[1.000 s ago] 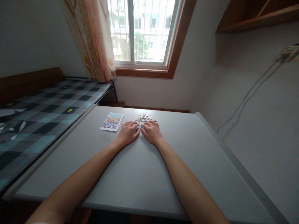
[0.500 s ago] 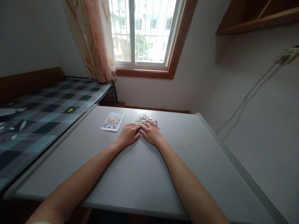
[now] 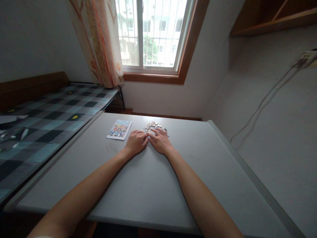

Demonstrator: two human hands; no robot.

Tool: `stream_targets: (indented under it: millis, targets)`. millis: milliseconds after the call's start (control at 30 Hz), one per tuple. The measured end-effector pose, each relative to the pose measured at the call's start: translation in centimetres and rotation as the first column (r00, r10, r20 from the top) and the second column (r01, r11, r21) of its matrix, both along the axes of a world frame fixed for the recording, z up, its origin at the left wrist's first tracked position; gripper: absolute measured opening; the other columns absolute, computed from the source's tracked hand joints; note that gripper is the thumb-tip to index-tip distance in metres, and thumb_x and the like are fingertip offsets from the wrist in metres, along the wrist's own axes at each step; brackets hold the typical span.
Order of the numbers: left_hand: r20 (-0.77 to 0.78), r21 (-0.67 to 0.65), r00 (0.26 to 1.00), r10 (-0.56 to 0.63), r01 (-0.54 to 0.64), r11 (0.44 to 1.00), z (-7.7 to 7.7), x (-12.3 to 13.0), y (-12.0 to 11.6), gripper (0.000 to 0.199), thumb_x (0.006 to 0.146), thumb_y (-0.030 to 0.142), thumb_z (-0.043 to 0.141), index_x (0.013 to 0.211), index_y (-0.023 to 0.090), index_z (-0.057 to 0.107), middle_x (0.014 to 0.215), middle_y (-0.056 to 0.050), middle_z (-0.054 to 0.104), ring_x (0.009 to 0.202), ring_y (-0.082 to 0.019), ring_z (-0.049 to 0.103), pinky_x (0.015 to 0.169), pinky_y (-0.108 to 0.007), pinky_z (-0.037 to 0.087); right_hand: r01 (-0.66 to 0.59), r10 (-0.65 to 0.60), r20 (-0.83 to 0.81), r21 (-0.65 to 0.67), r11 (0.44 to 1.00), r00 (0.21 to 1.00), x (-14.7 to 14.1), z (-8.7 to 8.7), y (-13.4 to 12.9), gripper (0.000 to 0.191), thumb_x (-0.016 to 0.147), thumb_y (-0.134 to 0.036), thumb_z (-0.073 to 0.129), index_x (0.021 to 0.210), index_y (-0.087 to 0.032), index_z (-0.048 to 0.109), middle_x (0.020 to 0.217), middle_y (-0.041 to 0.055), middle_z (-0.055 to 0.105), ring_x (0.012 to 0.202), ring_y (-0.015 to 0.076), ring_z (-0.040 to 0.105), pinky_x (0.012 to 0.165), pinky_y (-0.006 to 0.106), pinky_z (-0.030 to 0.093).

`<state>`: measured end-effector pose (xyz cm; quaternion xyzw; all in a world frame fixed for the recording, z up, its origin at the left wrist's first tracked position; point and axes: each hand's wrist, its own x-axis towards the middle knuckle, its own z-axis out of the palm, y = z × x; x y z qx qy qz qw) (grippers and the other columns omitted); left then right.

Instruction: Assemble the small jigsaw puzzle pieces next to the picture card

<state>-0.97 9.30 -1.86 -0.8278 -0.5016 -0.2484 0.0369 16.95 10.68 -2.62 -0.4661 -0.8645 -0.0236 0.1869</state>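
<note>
The heap of jigsaw pieces (image 3: 153,125) lies on the white table (image 3: 148,191), just beyond both hands, without a clear long axis. The right hand (image 3: 159,141) is nearer, fingers loosely spread over the heap's near edge. The left hand (image 3: 136,142), curled, sits at its near-left; whether it pinches a piece, I cannot tell.

Counter (image 3: 148,191) is showing pale grey; puzzle pieces (image 3: 153,125), 12 o'clock, are showing mottled tan-dark; card (image 3: 119,129), 11 o'clock, multicolour print; mattress (image 3: 47,129), 10 o'clock, grey-black-teal checks.
</note>
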Motion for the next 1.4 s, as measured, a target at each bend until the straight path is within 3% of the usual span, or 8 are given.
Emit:
stream_targets:
  millis: [200, 500, 700, 933, 1100, 1200, 1400]
  targets:
    - [0.036, 0.015, 0.998, 0.058, -0.058, 0.998, 0.0, 0.0, -0.1, 0.023, 0.089, 0.027, 0.049, 0.092, 0.023, 0.071, 0.101, -0.005, 0.071, 0.098, -0.022, 0.06, 0.094, -0.04, 0.043, -0.038, 0.038, 0.016, -0.034, 0.999, 0.999, 0.0, 0.1, 0.0, 0.041, 0.098, -0.045, 0.037, 0.132, -0.031, 0.055, 0.139, 0.0001, 0.053, 0.13, 0.0317, 0.036, 0.107, 0.051, 0.027]
    - [0.031, 0.002, 0.995, 0.095, -0.095, 0.995, 0.0, 0.0, -0.1, 0.022, 0.088, 0.026, 0.05, 0.089, 0.022, 0.072, 0.105, -0.005, 0.07, 0.102, -0.023, 0.057, 0.092, -0.04, 0.043, -0.065, 0.064, -0.019, -0.002, 0.998, 0.998, 0.2, 0.0, -0.1, 0.037, 0.096, -0.047, 0.043, 0.126, -0.033, 0.061, 0.134, 0.0011, 0.057, 0.125, 0.028, 0.04, 0.104, 0.046, 0.031]
    - [0.018, -0.011, 0.996, 0.082, -0.081, 0.997, -0.1, 0.1, -0.1, 0.022, 0.088, 0.026, 0.051, 0.093, 0.023, 0.072, 0.104, -0.006, 0.07, 0.101, -0.023, 0.057, 0.092, -0.039, 0.043, -0.072, 0.071, -0.057, -0.01, 0.997, 0.996, 0.1, 0.1, -0.2, 0.039, 0.097, -0.042, 0.043, 0.129, -0.027, 0.059, 0.132, 0.0036, 0.059, 0.123, 0.0277, 0.043, 0.105, 0.045, 0.031]
    - [0.011, 0.01, 0.998, 0.062, -0.062, 0.998, -0.1, 0.1, 0.0, 0.024, 0.088, 0.027, 0.051, 0.104, 0.022, 0.069, 0.102, -0.006, 0.07, 0.1, -0.024, 0.058, 0.091, -0.039, 0.044, -0.026, 0.019, -0.156, -0.043, 0.999, 0.988, 0.1, -0.1, 0.3, 0.042, 0.096, -0.033, 0.045, 0.13, -0.01, 0.054, 0.119, 0.0136, 0.065, 0.119, 0.0258, 0.048, 0.103, 0.039, 0.036]
    - [0.023, 0.014, 0.995, 0.099, -0.099, 0.995, -0.3, 0.0, 0.1, 0.029, 0.087, 0.028, 0.052, 0.111, 0.022, 0.066, 0.12, -0.007, 0.063, 0.108, -0.025, 0.056, 0.096, -0.041, 0.043, 0.071, -0.065, -0.178, 0.023, 0.997, 0.982, 0.3, -0.2, 0.4, 0.036, 0.094, -0.032, 0.047, 0.122, -0.013, 0.061, 0.126, 0.0136, 0.06, 0.118, 0.0274, 0.047, 0.102, 0.041, 0.036]
    - [-0.011, -0.013, 0.996, 0.084, -0.084, 0.996, -0.5, 0.0, 0.1, 0.037, 0.088, 0.032, 0.051, 0.122, 0.022, 0.059, 0.132, -0.008, 0.056, 0.119, -0.025, 0.051, 0.101, -0.041, 0.04, 0.052, -0.048, -0.143, 0.026, 0.998, 0.988, 0.4, -0.2, 0.3, 0.037, 0.094, -0.037, 0.049, 0.121, -0.016, 0.062, 0.13, 0.0102, 0.059, 0.121, 0.0275, 0.045, 0.104, 0.042, 0.033]
    - [-0.1, -0.129, 0.995, 0.031, -0.044, 0.991, -1.4, 0.1, 1.0, 0.052, 0.094, 0.044, 0.037, 0.142, 0.023, 0.04, 0.153, -0.007, 0.034, 0.141, -0.027, 0.028, 0.112, -0.052, 0.026, 0.151, -0.151, -0.056, -0.008, 0.989, 0.987, 0.0, -0.5, 0.4, 0.051, 0.096, -0.044, 0.039, 0.138, -0.017, 0.048, 0.145, 0.0076, 0.047, 0.134, 0.0297, 0.032, 0.109, 0.047, 0.026]
